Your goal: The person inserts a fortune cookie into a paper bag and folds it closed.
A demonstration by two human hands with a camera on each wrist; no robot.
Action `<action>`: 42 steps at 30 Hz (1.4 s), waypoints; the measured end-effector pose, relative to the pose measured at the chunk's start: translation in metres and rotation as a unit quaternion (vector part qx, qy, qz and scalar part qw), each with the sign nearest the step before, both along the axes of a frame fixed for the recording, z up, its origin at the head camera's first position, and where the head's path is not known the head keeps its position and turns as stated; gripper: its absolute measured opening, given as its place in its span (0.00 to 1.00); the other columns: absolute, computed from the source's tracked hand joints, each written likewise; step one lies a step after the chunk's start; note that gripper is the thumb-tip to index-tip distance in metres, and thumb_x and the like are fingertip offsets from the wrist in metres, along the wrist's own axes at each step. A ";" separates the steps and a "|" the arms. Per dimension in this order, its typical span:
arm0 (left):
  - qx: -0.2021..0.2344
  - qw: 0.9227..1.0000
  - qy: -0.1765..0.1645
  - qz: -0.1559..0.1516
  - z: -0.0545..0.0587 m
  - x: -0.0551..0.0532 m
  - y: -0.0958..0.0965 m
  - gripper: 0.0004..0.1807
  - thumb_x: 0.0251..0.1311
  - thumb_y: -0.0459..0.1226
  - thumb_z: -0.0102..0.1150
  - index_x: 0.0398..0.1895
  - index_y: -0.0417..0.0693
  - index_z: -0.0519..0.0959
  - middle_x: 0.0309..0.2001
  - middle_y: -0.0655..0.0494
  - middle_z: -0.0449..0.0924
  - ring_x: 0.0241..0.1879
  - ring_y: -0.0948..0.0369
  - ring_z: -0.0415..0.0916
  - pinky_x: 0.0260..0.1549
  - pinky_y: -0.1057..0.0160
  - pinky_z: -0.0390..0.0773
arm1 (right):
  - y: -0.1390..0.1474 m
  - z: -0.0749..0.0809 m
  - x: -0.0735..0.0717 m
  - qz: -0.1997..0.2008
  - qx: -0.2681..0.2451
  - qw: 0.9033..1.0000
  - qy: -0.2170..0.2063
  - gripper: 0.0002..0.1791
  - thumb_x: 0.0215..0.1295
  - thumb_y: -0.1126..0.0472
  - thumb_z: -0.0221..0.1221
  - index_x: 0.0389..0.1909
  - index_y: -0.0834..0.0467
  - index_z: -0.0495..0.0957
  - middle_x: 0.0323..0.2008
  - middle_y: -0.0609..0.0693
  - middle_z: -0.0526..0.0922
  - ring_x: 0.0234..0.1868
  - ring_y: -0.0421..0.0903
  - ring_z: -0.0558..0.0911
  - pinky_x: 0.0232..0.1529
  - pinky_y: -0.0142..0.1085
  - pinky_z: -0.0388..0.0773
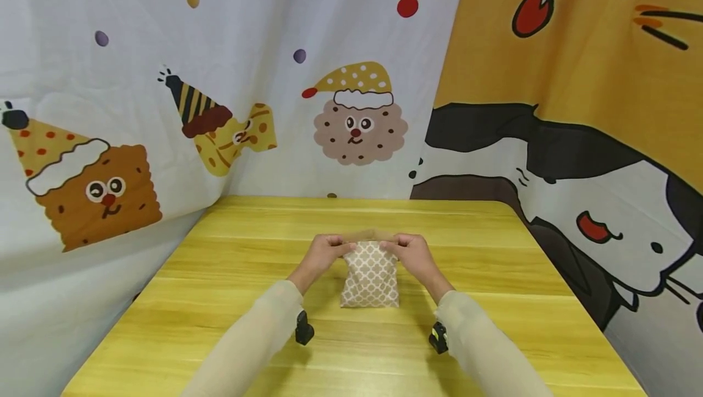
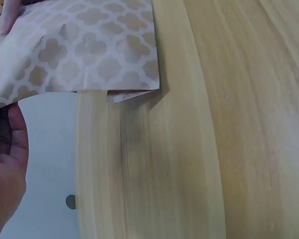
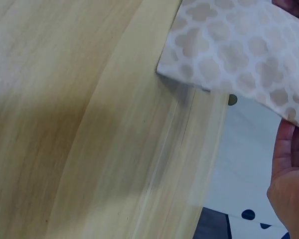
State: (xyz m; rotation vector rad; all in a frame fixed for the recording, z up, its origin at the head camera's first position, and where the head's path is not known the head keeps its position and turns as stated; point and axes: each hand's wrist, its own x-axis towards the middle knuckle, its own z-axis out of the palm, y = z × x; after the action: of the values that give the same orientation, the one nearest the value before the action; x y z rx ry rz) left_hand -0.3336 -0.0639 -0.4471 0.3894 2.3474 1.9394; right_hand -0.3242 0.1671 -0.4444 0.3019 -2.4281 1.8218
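Observation:
A small tan paper bag (image 1: 370,276) with a white lattice pattern stands upright on the table in the head view. My left hand (image 1: 324,253) pinches its top left corner, and my right hand (image 1: 413,255) pinches the top right one, thumbs on the near face. Above the thumbs, a plain brown strip (image 1: 369,235) along the bag's top looks blurred. In the left wrist view the patterned bag (image 2: 84,55) bulges slightly, its lower corner over the wood. Fingers of the right hand (image 3: 296,179) curl behind the bag in the right wrist view.
The yellow wood-grain table (image 1: 230,299) extends all around the bag. Behind it hangs a white curtain (image 1: 247,13) with cartoon biscuits, and an orange section with cartoon animals at the right. A small black camera (image 1: 304,328) sits at each wrist.

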 end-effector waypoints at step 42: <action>-0.077 0.997 0.009 -0.027 0.011 0.004 0.003 0.09 0.58 0.44 0.58 0.31 0.49 0.82 0.31 0.55 0.79 0.29 0.53 0.70 0.30 0.57 0.75 | 0.011 0.002 -0.001 0.067 -0.089 0.994 -0.022 0.14 0.65 0.67 0.45 0.46 0.65 0.76 0.43 0.57 0.79 0.40 0.51 0.78 0.42 0.49 0.74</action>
State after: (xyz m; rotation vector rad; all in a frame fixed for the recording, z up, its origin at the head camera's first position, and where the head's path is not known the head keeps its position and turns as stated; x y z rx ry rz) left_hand -0.3297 -0.0609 -0.4358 0.4546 2.4507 1.7247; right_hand -0.3251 0.1785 -0.4420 0.4222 -2.3019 2.1065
